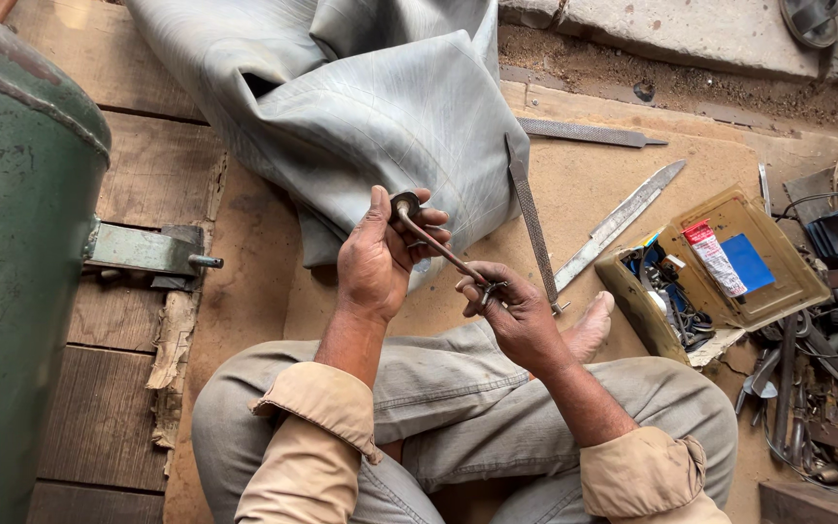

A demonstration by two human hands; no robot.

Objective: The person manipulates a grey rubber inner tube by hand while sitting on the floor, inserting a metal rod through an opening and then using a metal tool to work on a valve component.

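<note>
I sit cross-legged on the ground. My left hand (380, 254) grips the round head of a thin bent metal valve stem (434, 243), thumb up beside it. At the stem's lower end my right hand (514, 312) pinches a small metal fitting between its fingertips. Both hands hover above my knees, just in front of a large grey rubber inner tube (361, 107) that lies folded on the ground.
A green metal tank (12, 272) with a bracket stands at the left. Long metal files (535, 223) and a flat blade (618, 223) lie to the right. An open tan box (778, 281) holds a tube and small parts. Scattered tools lie at the far right.
</note>
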